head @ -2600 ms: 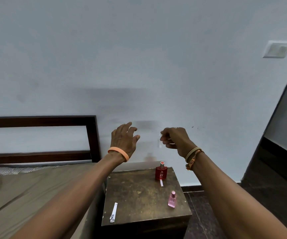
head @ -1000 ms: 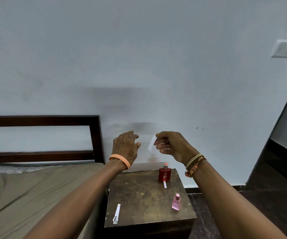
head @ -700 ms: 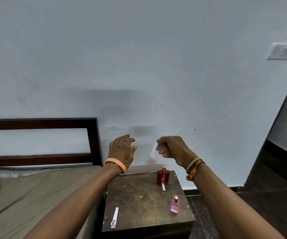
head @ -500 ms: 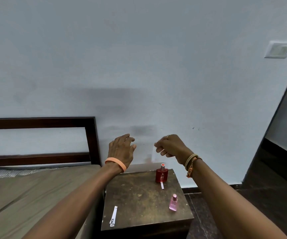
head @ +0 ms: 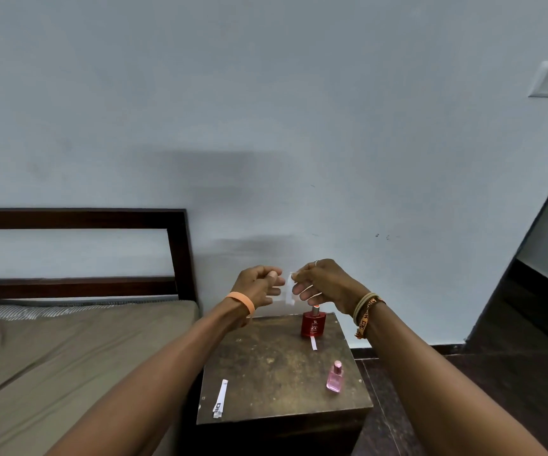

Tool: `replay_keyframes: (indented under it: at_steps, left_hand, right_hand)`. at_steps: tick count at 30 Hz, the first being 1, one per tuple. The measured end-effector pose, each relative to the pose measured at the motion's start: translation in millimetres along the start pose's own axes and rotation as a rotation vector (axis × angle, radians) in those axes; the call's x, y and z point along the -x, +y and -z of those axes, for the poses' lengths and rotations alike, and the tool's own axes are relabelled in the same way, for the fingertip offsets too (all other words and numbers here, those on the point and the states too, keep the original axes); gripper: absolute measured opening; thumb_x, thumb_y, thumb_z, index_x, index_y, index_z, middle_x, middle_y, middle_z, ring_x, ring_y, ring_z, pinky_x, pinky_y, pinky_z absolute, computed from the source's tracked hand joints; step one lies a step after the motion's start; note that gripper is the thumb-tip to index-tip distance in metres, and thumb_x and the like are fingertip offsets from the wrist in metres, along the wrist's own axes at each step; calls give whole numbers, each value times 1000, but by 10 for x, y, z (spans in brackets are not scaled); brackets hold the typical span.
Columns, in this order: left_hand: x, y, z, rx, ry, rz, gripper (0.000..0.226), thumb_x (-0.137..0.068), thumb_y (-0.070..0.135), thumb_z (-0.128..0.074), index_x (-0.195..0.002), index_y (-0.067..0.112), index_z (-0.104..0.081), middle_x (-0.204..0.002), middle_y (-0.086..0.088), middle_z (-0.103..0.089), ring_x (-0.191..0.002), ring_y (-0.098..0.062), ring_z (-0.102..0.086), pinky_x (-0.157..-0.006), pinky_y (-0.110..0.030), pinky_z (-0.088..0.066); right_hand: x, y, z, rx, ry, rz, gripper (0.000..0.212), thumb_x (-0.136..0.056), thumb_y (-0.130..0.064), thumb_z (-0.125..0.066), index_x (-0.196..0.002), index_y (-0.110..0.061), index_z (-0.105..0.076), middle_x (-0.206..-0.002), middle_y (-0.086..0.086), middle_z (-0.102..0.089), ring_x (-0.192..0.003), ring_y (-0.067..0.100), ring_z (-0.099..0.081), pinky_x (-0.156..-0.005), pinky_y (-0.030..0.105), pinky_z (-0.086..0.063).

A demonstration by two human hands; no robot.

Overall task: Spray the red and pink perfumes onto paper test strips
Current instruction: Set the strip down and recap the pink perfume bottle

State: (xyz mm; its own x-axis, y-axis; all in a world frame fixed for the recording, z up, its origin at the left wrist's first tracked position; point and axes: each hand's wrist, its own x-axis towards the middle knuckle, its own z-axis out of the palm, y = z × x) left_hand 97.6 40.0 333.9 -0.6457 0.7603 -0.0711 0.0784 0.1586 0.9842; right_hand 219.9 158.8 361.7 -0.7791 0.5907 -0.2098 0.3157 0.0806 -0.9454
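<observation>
**Strip in hand, both bottles down on the table**

Our right hand (head: pixel 325 284) pinches a paper test strip (head: pixel 289 291) in the air. Our left hand (head: pixel 258 286) curls just beside it, and we cannot tell whether it touches or holds. The red perfume bottle (head: pixel 313 325) and pink perfume bottle (head: pixel 334 378) stand on the bedside table (head: pixel 266 363), near a short strip (head: pixel 313 343) and a printed strip (head: pixel 220 398). We judge spraying remains; no strip looks visibly wet.

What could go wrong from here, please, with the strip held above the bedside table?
The right hand, pinching a paper strip, hangs over the red perfume bottle; lowering it carelessly could tip the bottle. The pink bottle stands near the right edge of the table, so a stray brush might send it to the floor. The printed strip by the front edge could slide off.
</observation>
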Motion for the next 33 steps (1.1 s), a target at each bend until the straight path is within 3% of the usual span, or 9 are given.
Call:
replay_keyframes:
  at_steps: [5,9,13,18,24,29,33]
  left_hand:
    - [-36,-249,-19,83,-69,154,23,-99,20,-43,-96,17,-65,-96,-10,-72,-88,-29,-69,-86,-42,-55]
    - [-106,-561,-25,123,-61,260,27,-100,26,-42,-94,16,-67,-77,-4,-68,-64,-20,-60,-69,-31,-54]
    - [-234,-964,2,121,-98,357,28,-100,32,-41,-97,18,-66,-68,2,-68,-55,-14,-61,-66,-28,-52]
    - [-431,-1481,46,129,-107,490,29,-98,35,-43,-104,18,-65,-86,-5,-68,-73,-22,-64,-61,-25,-51]
    - [-776,-1972,71,165,-51,603,22,-99,26,-44,-106,17,-62,-82,-2,-70,-63,-17,-67,-62,-25,-53]
    - [-1104,-2340,37,157,15,663,12,-94,19,-52,-102,18,-60,-89,-7,-68,-67,-18,-65,-64,-27,-53]
    - [-1321,-2638,-31,152,40,686,4,-94,17,-54,-96,21,-55,-86,-7,-65,-62,-16,-61,-51,-24,-47]
  right_hand:
    - [-175,187,-129,90,8,-25,15,-92,-15,-65,-97,-1,-67,-81,13,-73,-59,15,-59,-49,23,-48]
    - [-410,493,-267,138,17,-37,11,-91,-17,-67,-83,-10,-67,-77,13,-72,-61,16,-61,-53,26,-49]
    - [-657,820,-429,180,15,-65,15,-91,-18,-67,-80,-9,-68,-70,9,-68,-61,18,-61,-53,27,-49]
    - [-1033,1232,-594,216,-7,-98,13,-92,-18,-68,-81,-12,-70,-70,6,-68,-62,15,-59,-53,25,-47]
    - [-1582,1702,-780,298,-13,-82,12,-91,-21,-70,-80,-16,-72,-70,0,-70,-61,10,-62,-55,20,-49]
    - [-2033,2087,-932,332,-8,-93,13,-90,-20,-70,-82,-11,-74,-71,2,-70,-62,11,-62,-65,33,-55]
    - [-2344,2367,-1063,375,-26,-101,13,-92,-20,-67,-86,-10,-73,-81,4,-69,-72,13,-61,-66,29,-53]
